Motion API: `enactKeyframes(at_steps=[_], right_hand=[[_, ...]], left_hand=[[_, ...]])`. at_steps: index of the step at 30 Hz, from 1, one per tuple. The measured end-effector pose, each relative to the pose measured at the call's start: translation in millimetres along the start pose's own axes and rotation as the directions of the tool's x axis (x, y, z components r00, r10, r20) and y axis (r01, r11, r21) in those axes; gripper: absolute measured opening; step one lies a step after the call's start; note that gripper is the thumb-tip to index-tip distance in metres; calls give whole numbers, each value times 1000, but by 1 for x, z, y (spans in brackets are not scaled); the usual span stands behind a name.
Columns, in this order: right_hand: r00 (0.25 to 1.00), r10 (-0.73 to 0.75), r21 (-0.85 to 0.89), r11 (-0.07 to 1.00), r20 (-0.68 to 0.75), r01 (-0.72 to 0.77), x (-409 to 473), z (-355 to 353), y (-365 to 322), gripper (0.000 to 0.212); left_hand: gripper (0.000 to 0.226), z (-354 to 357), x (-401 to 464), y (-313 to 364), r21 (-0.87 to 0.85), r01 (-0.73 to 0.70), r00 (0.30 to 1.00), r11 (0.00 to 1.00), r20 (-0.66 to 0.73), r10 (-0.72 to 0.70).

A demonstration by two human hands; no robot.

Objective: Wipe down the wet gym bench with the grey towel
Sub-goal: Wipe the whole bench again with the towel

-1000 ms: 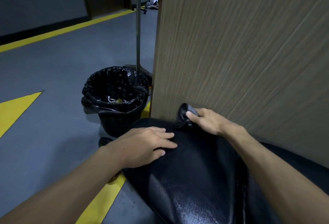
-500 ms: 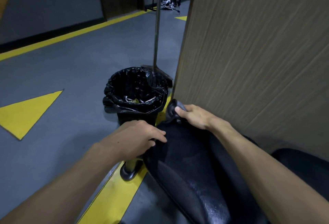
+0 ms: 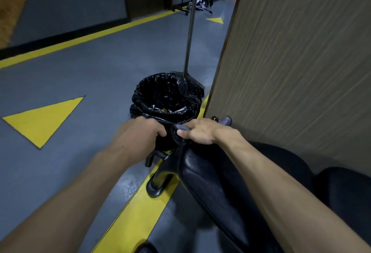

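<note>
The black padded gym bench [image 3: 210, 178] runs from the lower right up to the middle, its shiny surface glistening. My right hand [image 3: 198, 131] grips the grey towel [image 3: 177, 129] at the bench's far end, fingers curled over the cloth; another bit of the towel [image 3: 225, 120] pokes out beyond the knuckles. My left hand [image 3: 143, 132] curls over the left side of the bench's end, just left of the towel. What its fingertips hold is hidden in the dark.
A bin lined with a black bag [image 3: 166, 100] stands right beyond the bench end. A metal pole [image 3: 189, 29] rises behind it. A wood-grain panel [image 3: 301, 52] walls the right side. Yellow floor lines [image 3: 136, 202] run under the black bench foot [image 3: 158, 184].
Both hands have slid toward the bench's far end; the right drew the towel from the panel side toward the left, and the left hand curled over the edge. The view shifted left.
</note>
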State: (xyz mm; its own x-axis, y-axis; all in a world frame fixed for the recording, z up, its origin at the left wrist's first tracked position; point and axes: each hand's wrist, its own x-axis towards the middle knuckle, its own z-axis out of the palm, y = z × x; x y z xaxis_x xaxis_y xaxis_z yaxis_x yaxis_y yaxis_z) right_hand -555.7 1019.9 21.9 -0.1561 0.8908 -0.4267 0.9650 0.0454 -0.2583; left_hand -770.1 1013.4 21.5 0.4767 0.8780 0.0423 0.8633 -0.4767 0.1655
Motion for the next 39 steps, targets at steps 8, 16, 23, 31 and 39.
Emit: enactKeyframes(at_steps=[8,16,23,31,39], right_hand=[[894,-359,164,897,-269,410,-108,66,10,39],[921,-92,166,972,-379,165,-62,60,10,56],[885,-249,39,957,-393,286,-198,132,7,42],[902,-226,-114,974,-369,197,-94,91,-39,49],[990,29,-262,963,-136,-64,-11,27,-55,58]], left_hand=[[47,-6,-1,4,-93,-16,999,996,-45,12],[43,-25,-13,28,-187,6,1000,982,-24,-11],[41,-26,-24,28,-238,-12,1000,971,-29,5],[46,-20,-39,15,-290,1,999,957,-52,-16],[48,-19,-45,-18,-402,41,989,915,-113,-94]])
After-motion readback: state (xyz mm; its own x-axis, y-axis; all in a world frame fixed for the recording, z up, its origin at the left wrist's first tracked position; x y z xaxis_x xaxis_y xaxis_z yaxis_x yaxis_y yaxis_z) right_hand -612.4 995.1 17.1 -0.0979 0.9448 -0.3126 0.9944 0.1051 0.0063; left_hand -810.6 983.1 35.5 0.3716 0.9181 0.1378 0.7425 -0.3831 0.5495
